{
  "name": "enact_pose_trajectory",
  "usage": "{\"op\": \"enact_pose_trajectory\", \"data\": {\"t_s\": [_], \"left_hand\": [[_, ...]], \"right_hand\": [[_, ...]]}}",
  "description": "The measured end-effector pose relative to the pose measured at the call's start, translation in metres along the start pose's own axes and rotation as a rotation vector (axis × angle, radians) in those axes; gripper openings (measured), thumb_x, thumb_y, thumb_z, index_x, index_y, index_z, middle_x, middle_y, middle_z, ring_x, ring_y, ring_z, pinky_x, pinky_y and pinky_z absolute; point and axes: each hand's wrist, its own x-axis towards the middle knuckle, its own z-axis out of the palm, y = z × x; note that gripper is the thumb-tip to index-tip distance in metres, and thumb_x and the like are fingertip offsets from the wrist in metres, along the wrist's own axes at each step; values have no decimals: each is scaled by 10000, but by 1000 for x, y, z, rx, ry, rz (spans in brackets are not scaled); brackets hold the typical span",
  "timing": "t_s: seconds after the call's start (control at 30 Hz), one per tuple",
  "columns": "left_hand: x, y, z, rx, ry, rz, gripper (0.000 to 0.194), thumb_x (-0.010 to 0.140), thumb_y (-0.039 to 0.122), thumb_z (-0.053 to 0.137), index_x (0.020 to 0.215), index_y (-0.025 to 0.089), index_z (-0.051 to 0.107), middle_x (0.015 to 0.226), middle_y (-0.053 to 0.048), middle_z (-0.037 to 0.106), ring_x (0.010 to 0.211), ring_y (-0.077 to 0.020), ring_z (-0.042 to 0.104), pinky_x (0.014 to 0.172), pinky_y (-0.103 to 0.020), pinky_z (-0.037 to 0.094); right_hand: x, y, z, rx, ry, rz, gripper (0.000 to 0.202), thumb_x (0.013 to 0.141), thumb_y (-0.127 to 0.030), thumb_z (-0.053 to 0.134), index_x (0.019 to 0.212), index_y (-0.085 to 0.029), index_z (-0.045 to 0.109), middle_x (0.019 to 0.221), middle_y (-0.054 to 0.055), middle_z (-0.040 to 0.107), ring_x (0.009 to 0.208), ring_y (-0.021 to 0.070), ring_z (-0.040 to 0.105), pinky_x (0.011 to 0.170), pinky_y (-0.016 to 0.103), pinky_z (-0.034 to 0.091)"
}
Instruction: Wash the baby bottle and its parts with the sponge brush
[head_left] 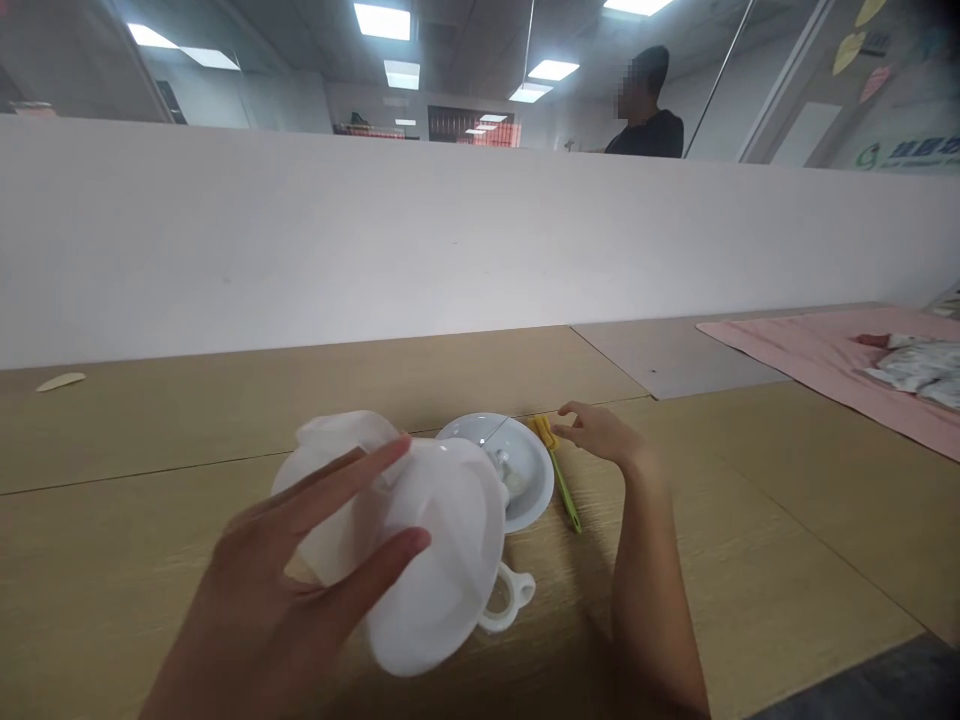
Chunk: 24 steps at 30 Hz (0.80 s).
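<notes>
My left hand (300, 560), in the near foreground, is closed on a white plastic container with rounded parts (442, 560), held up above the table. Its exact kind cannot be made out, and my fingers hide part of it. A white ring-shaped piece (511, 598) shows at its lower right. Behind it stands a white bowl (541, 480) with small clear and white pieces (511, 475) inside, partly hidden. To the bowl's right lies a sponge brush (562, 480) with a yellow head and green handle. My right hand (600, 432) hovers beside the brush head, thumb and fingers apart.
The wooden table (187, 560) runs back to a white wall (375, 240) with glass above. A pink cloth (810, 345) with a patterned bundle (922, 365) lies at far right. A flat beige piece (61, 382) rests at far left. Behind the glass is a person (649, 125).
</notes>
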Motion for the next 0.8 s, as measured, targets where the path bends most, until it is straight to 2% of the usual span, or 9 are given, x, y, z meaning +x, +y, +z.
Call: {"op": "enact_pose_trajectory", "data": {"t_s": [0.1, 0.23, 0.37, 0.63, 0.8], "left_hand": [[1, 4, 8, -43, -81, 70, 462, 665, 627, 621, 1071, 411, 659, 1083, 65, 684, 995, -255, 645, 797, -319, 567], [5, -2, 12, 31, -90, 144, 478, 677, 607, 621, 1102, 390, 650, 1083, 46, 686, 956, -255, 654, 733, -297, 570], [5, -2, 11, 44, -113, 79, 472, 671, 603, 620, 1083, 376, 663, 1098, 42, 679, 927, -249, 656, 595, -248, 561], [1, 13, 9, -31, -92, -25, 424, 689, 576, 619, 1060, 377, 671, 1084, 42, 684, 902, -236, 655, 434, -202, 500], [0, 8, 11, -27, -108, 11, 450, 681, 603, 616, 1059, 366, 675, 1093, 38, 682, 945, -251, 653, 479, -216, 535]], "right_hand": [[-2, 3, -2, 13, -4, 14, 436, 853, -387, 494, 1208, -134, 519, 1018, 126, 648, 905, 219, 606, 712, 268, 416], [0, 4, -1, 13, -6, 8, 430, 855, -390, 492, 1201, -136, 516, 1022, 123, 641, 900, 213, 605, 694, 262, 413], [2, 5, 0, 9, -2, 2, 414, 855, -391, 492, 1184, -141, 521, 1004, 120, 642, 906, 217, 598, 672, 262, 409], [6, 9, 2, 18, -16, -14, 416, 849, -399, 489, 1176, -143, 520, 979, 115, 643, 906, 221, 597, 660, 265, 412], [2, 5, 0, 13, -10, -11, 401, 850, -374, 482, 1174, -142, 519, 963, 114, 645, 905, 224, 597, 664, 265, 411]]}}
